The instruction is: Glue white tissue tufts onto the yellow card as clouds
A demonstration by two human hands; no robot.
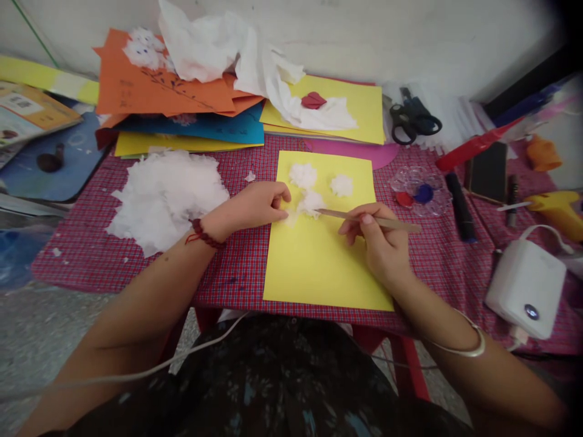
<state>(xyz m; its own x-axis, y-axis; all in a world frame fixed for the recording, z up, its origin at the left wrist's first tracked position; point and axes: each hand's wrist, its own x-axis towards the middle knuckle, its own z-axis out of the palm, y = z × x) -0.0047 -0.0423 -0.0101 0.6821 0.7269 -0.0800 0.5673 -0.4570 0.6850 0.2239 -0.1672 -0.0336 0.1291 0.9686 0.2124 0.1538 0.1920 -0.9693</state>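
A sheet of yellow paper (319, 267) lies in front of me with three fluffy white tissue tufts on it. My right hand (380, 240) grips a flat wooden stick (396, 224), its tip touching the lowest tuft (310, 203). Above that one sits another tuft (303, 175), and a third tuft (341, 185) lies to the right. At the paper's left edge is my left hand (259, 203), thumb and forefinger apart and curved toward the lowest tuft. A thin whitish scrap or patch shows near its thumb tip. A large heap of torn white tissue (168, 194) is left of that hand.
Orange cards (182, 97), a blue card and crumpled tissue (200, 45) are stacked behind. Black scissors (414, 118) lie back right. A clear paint palette (423, 193) holds red and blue. Rightward are a black tube (461, 209), yellow glue gun (558, 209) and white device (526, 285).
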